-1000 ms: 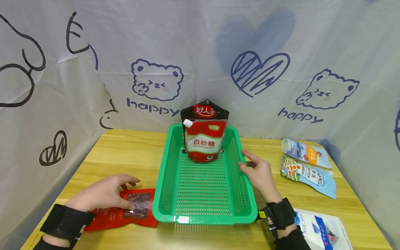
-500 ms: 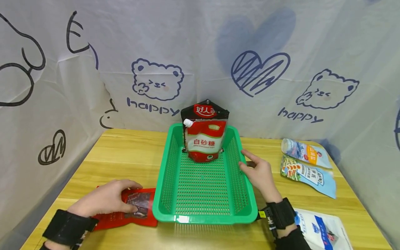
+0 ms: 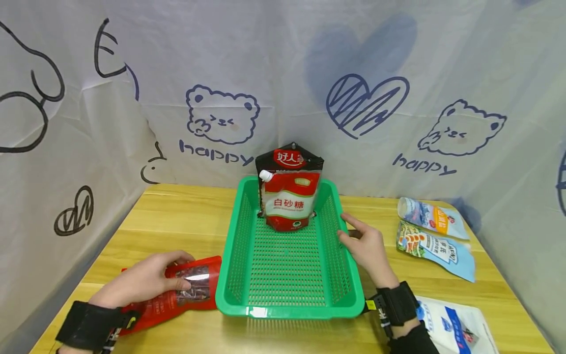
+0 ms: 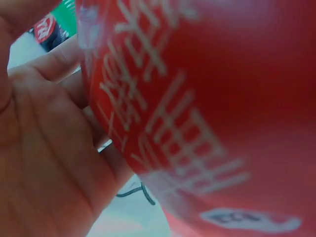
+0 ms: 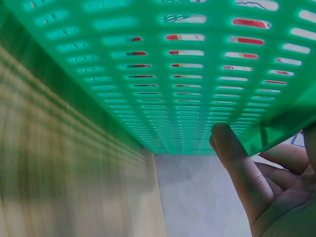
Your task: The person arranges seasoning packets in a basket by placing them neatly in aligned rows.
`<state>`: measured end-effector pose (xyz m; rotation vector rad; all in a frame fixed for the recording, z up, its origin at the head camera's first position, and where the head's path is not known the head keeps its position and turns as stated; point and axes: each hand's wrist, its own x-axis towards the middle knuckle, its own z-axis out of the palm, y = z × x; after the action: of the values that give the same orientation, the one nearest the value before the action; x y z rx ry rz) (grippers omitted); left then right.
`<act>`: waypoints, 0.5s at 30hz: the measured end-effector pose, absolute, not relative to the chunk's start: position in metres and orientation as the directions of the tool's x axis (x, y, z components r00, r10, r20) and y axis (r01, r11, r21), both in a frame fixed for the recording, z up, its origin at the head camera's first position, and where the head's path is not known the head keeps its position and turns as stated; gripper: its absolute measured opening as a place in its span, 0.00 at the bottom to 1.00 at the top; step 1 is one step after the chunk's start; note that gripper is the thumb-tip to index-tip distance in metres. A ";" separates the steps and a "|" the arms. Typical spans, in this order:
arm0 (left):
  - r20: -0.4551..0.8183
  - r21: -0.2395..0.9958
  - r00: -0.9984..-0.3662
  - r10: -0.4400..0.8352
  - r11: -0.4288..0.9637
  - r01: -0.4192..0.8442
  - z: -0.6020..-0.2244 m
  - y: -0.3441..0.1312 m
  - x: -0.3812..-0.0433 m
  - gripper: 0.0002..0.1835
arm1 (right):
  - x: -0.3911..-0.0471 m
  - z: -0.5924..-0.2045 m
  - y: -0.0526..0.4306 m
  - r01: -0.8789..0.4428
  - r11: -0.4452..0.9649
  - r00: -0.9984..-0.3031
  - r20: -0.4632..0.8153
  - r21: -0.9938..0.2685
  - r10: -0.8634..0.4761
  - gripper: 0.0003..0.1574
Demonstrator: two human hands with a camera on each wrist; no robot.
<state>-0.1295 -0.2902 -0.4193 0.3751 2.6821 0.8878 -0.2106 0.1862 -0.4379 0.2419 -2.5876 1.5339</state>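
Note:
My left hand (image 3: 143, 278) grips a red pouch (image 3: 208, 280) with a see-through window showing dark dried pieces, left of the green basket (image 3: 289, 311). The thumb lies on the window side and the other fingers go behind. In the left wrist view the red pouch (image 4: 212, 98) fills most of the picture, light lettering on its face. My right hand (image 3: 367, 246) holds the basket's right rim. In the right wrist view its thumb (image 5: 232, 153) presses the slotted outer wall, with fingers curling over the rim. A red-and-white spouted sugar pouch (image 3: 289, 201) stands inside the basket.
Behind the sugar pouch stands a black pouch (image 3: 265, 162) at the basket's back end. On the table's right lie two light-blue pouches, one with an orange label (image 3: 441, 220), the other a Heinz pouch (image 3: 435, 248). A white-and-blue packet (image 3: 451, 322) lies front right. White drawn-on cloth surrounds the table.
My left hand has closed on the red pouch, and the pouch has tilted, its right end shifting up and back beside the basket. My right hand and the basket have stayed put.

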 end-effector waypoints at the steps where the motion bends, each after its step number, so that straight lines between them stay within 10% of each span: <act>1: -0.179 0.611 -0.929 0.323 0.777 0.152 -0.417 -0.291 -0.129 0.31 | -0.210 -0.438 0.186 -0.201 0.472 -0.979 0.188 -0.859 -0.075 0.33; 15: 0.130 0.505 -0.989 0.075 0.853 0.131 -0.386 -0.306 -0.133 0.34 | -0.212 -0.441 0.188 -0.216 0.485 -0.976 0.204 -0.847 -0.077 0.32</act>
<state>-0.1330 -0.3061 -0.3859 0.1739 3.1248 0.8646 -0.2119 0.1875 -0.4407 0.2563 -2.5858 1.5052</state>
